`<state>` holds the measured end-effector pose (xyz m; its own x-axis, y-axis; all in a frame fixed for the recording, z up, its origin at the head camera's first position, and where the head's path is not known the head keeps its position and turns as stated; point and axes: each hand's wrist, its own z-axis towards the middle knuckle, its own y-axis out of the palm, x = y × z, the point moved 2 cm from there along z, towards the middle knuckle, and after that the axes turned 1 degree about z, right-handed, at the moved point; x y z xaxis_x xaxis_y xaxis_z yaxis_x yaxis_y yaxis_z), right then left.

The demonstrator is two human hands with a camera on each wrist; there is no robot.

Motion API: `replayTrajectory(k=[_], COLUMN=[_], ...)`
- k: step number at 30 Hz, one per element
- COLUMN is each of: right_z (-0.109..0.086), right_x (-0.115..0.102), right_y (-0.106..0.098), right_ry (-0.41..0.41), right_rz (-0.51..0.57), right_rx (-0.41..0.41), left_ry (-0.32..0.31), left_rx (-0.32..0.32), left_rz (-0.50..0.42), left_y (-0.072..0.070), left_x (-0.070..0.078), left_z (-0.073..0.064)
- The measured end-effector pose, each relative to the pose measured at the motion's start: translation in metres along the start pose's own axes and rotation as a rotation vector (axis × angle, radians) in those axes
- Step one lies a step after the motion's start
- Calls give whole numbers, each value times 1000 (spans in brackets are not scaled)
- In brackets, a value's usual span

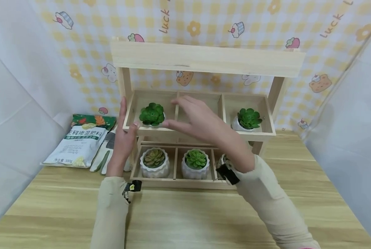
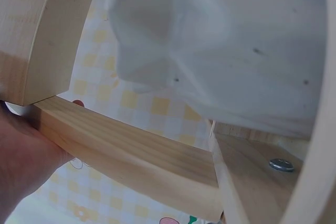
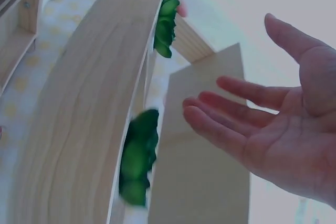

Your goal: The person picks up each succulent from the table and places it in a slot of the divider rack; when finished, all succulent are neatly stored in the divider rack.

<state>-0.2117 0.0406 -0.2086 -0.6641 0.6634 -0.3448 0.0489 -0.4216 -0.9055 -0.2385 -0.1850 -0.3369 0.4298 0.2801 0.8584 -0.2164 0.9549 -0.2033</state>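
A two-tier wooden plant stand (image 1: 208, 57) stands against the patterned cloth. My left hand (image 1: 123, 141) grips the left end of its upper tray, thumb at the front corner and fingers up along the outer side. My right hand (image 1: 201, 117) hovers over the upper tray's middle, thumb and fingers spread apart, holding nothing; the right wrist view shows its palm. Close to its fingertips, a green succulent (image 1: 152, 114) in a white pot sits in the left compartment. Another green succulent (image 1: 249, 118) in a white pot stands in the right one.
In the lower tray sit a brownish succulent (image 1: 154, 158) and a bright green succulent (image 1: 196, 159) in white fluted pots. My right forearm partly hides the lower right compartment. A fertilizer bag (image 1: 76, 143) and gloves (image 1: 103, 152) lie left of the stand on the wooden table (image 1: 185, 218).
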Motion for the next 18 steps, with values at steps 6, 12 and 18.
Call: replayTrajectory(k=[6, 12, 18], right_z=[-52, -102, -146], right_x=[22, 56, 66], right_y=[-3, 12, 54], right_ry=[-150, -273, -385], right_rz=[35, 62, 11], right_rx=[182, 441, 432], left_ry=[20, 32, 19], left_rx=[-1, 1, 1], left_rz=[-22, -41, -28], left_y=[1, 0, -1], left_x=[19, 23, 7], left_z=[-5, -4, -2])
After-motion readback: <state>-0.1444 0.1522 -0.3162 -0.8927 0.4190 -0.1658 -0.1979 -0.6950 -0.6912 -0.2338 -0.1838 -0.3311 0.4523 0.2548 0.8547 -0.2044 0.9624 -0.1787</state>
